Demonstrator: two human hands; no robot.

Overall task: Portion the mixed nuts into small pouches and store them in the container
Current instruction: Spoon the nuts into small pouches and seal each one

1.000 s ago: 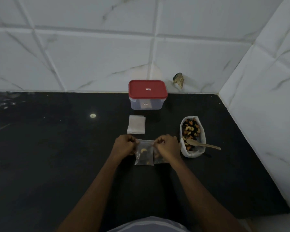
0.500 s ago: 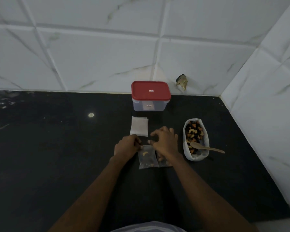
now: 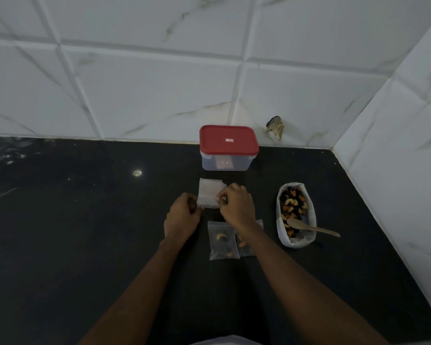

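The lid [image 3: 229, 140] and the container [image 3: 225, 163] each carry a small label, both too blurred to read.

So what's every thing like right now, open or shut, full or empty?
Container: shut, red lid on.
Empty pouches: stacked flat on the counter.
Filled pouches: two, lying side by side, nuts inside.
Bag of nuts: open, partly full.
Spoon: resting in the bag, handle sticking out.
Right hand: pinches the stack's edge.
Left hand: curled at the stack's corner; grip unclear.
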